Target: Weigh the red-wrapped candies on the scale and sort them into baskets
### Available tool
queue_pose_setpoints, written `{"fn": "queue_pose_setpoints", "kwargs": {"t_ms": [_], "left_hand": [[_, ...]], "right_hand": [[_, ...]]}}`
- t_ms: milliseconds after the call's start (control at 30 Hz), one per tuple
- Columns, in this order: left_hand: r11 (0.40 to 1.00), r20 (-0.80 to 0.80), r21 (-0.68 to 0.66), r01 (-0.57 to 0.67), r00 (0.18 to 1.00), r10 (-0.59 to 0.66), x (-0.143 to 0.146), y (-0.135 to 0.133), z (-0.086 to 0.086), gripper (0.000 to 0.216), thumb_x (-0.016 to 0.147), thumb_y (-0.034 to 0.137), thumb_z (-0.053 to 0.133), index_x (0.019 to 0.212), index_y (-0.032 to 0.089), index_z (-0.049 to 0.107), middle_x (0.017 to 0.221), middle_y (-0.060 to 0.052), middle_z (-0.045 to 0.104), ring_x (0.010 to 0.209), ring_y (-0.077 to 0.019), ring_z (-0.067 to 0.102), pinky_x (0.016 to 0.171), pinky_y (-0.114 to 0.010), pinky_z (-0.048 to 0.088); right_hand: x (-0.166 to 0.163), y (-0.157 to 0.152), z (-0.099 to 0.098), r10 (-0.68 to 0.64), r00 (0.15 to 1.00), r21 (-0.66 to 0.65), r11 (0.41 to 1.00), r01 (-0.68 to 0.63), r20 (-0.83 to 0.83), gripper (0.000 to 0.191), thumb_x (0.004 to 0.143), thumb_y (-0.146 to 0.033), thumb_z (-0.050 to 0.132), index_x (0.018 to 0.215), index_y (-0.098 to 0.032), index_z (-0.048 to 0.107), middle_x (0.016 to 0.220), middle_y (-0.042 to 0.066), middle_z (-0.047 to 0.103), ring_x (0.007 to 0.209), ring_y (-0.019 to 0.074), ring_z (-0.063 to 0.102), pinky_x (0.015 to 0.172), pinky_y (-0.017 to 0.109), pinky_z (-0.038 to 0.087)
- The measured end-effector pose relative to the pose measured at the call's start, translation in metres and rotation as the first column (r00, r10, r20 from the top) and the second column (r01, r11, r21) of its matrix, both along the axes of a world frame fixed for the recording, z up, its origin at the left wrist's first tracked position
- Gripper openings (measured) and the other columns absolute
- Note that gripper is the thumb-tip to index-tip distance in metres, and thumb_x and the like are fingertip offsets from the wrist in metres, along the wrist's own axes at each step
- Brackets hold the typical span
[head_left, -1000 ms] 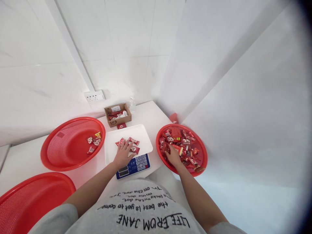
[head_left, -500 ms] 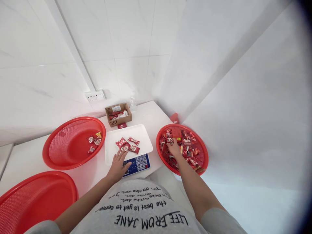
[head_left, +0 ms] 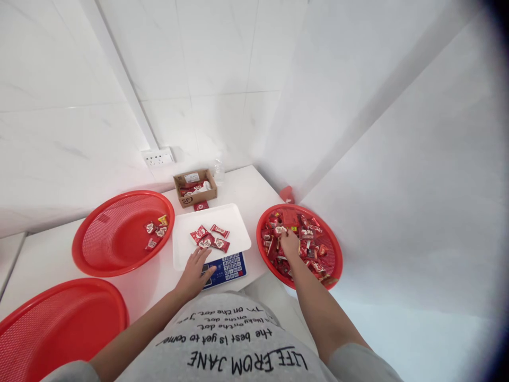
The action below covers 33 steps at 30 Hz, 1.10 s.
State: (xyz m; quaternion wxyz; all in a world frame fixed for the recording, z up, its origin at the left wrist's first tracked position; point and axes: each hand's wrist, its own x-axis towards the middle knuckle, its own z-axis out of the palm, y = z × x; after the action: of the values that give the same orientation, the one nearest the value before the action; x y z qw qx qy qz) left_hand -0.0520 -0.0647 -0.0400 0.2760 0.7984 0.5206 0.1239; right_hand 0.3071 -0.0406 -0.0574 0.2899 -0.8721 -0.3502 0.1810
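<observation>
My left hand [head_left: 195, 270] lies palm down with its fingers spread at the front edge of the white weighing tray [head_left: 234, 227], its thumb over the blue keypad of the scale [head_left: 228, 268]. Just beyond its fingertips, several red wrapped candies [head_left: 220, 243] rest on the tray. Over on the right, my right hand [head_left: 290, 243] is inside a red mesh basket [head_left: 340, 257] full of mixed red-wrapped sweets. Its fingers are pinched at a red-and-white wrapped candy [head_left: 280, 230] above the pile; the fingertips are partly hidden.
Left of the scale stands another red basket [head_left: 107, 209] with a few candies at its right side. A further red basket [head_left: 67, 289] is at lower left. Behind the tray sit a cardboard box [head_left: 186, 200] holding packets and a red packet [head_left: 201, 205]. Walls bound the table.
My right hand has shifted slightly right within the basket, its fingers now drawn closer together at a candy. My left hand stays at the tray's edge. The view has shifted slightly.
</observation>
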Motion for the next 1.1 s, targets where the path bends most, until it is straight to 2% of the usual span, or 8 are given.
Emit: {"fn": "queue_pose_setpoints", "kwargs": {"t_ms": [267,433,567,667,767,867,967,1100], "left_hand": [[1.0,-0.021,-0.013,-0.011,1.0,0.011,-0.004,-0.003,-0.004,0.049,0.087,0.043,0.045,0.13,0.019,0.046,0.141,-0.01,0.041,0.136,-0.0273,0.025,0.109,-0.047,0.027],[1.0,-0.031,0.012,0.005,0.999,-0.005,0.0,-0.006,-0.007,0.045,0.087,0.04,0.046,0.128,0.021,0.048,0.141,-0.009,0.042,0.135,-0.0262,0.026,0.108,-0.047,0.028],[0.999,-0.077,0.029,0.017,0.997,-0.014,0.004,-0.01,-0.009,0.045,0.086,0.04,0.048,0.127,0.021,0.049,0.14,-0.01,0.043,0.135,-0.0276,0.027,0.108,-0.048,0.028],[0.999,-0.094,0.031,0.022,0.995,-0.019,0.002,-0.012,-0.009,0.045,0.086,0.04,0.047,0.127,0.021,0.048,0.14,-0.01,0.043,0.135,-0.0281,0.026,0.108,-0.049,0.027],[0.999,-0.104,0.048,0.011,0.995,-0.006,-0.004,-0.013,-0.01,0.045,0.086,0.039,0.046,0.128,0.021,0.047,0.141,-0.01,0.041,0.136,-0.0275,0.025,0.108,-0.049,0.027],[0.998,-0.129,0.07,0.002,0.992,0.008,-0.007,-0.008,-0.01,0.048,0.086,0.039,0.046,0.131,0.022,0.044,0.144,-0.01,0.036,0.137,-0.0272,0.022,0.108,-0.05,0.024],[0.994,-0.169,0.11,-0.019,0.985,0.037,0.0,0.004,-0.005,0.053,0.087,0.041,0.044,0.136,0.022,0.038,0.148,-0.01,0.03,0.138,-0.0287,0.017,0.109,-0.053,0.019],[0.99,-0.24,0.134,-0.05,0.967,0.081,0.025,0.032,0.005,0.06,0.087,0.048,0.04,0.141,0.024,0.031,0.152,-0.011,0.018,0.139,-0.0318,0.01,0.108,-0.057,0.013]], "right_hand": [[-0.026,-0.019,0.024,-0.018,0.984,0.21,0.976,0.056,-0.176,0.034,0.082,-0.049,0.038,0.07,-0.021,0.053,0.065,0.004,0.063,0.059,0.0181,0.055,0.058,0.029,0.042],[-0.081,0.0,0.035,0.285,0.825,0.281,0.946,-0.161,-0.488,0.027,0.077,-0.045,0.049,0.075,-0.019,0.056,0.067,0.003,0.065,0.059,0.0152,0.058,0.052,0.025,0.044],[-0.127,0.018,0.037,0.384,0.706,0.195,0.921,-0.336,-0.595,0.024,0.078,-0.039,0.049,0.076,-0.017,0.059,0.069,0.003,0.068,0.059,0.0125,0.06,0.049,0.021,0.043],[-0.148,0.026,0.037,0.426,0.61,0.2,0.892,-0.405,-0.667,0.03,0.082,-0.037,0.046,0.1,-0.017,0.06,0.085,0.004,0.07,0.065,0.012,0.063,0.054,0.022,0.047],[-0.145,0.023,0.032,0.486,0.702,0.216,0.871,-0.442,-0.521,0.042,0.082,-0.035,0.045,0.12,-0.017,0.05,0.097,0.007,0.068,0.077,0.015,0.064,0.066,0.028,0.05],[-0.123,0.006,0.02,0.53,0.842,0.244,0.834,-0.495,-0.105,0.041,0.083,-0.032,0.042,0.118,-0.015,0.053,0.109,0.011,0.063,0.099,0.0204,0.059,0.089,0.037,0.045],[-0.095,-0.021,0.004,0.524,0.827,0.16,0.815,-0.556,0.207,0.04,0.083,-0.031,0.042,0.119,-0.018,0.054,0.12,0.012,0.058,0.116,0.0248,0.048,0.1,0.043,0.036],[-0.073,-0.053,-0.019,0.471,0.827,0.014,0.867,-0.498,0.307,0.049,0.084,-0.037,0.043,0.129,-0.019,0.046,0.135,0.013,0.046,0.129,0.0287,0.035,0.105,0.048,0.027]]}}
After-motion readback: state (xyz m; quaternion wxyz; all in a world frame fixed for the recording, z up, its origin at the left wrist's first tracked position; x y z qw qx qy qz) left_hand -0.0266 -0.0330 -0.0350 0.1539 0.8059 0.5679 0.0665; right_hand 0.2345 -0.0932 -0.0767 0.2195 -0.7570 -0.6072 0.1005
